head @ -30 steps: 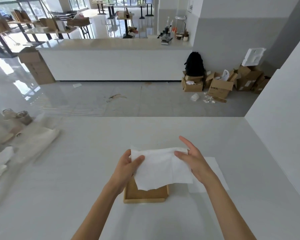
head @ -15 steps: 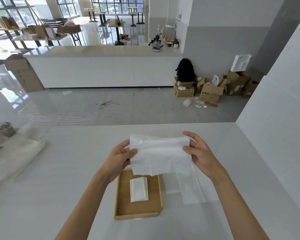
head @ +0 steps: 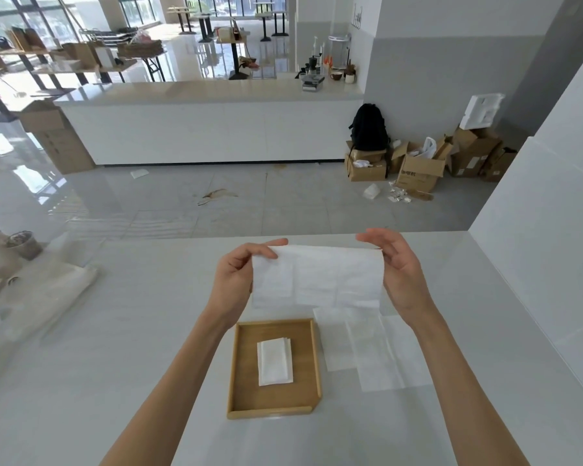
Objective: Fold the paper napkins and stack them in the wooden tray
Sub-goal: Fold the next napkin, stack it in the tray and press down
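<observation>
A white paper napkin [head: 317, 276] hangs in the air above the table, folded over along its top edge. My left hand [head: 238, 274] pinches its top left corner and my right hand [head: 398, 267] pinches its top right corner. Below them a wooden tray [head: 304, 391] lies on the white table, with a small stack of folded napkins [head: 275, 361] in its middle. Flat unfolded napkins [head: 374, 351] lie on the table just right of the tray.
A white plastic bag [head: 48, 297] and some cups [head: 21, 243] lie at the table's left edge. A white wall [head: 546, 230] bounds the table on the right. Beyond the far table edge is open floor, a long counter and cardboard boxes.
Both hands have lifted the napkin up and away from the tray, and it now hangs straighter. The tray and its folded stack have come into full view.
</observation>
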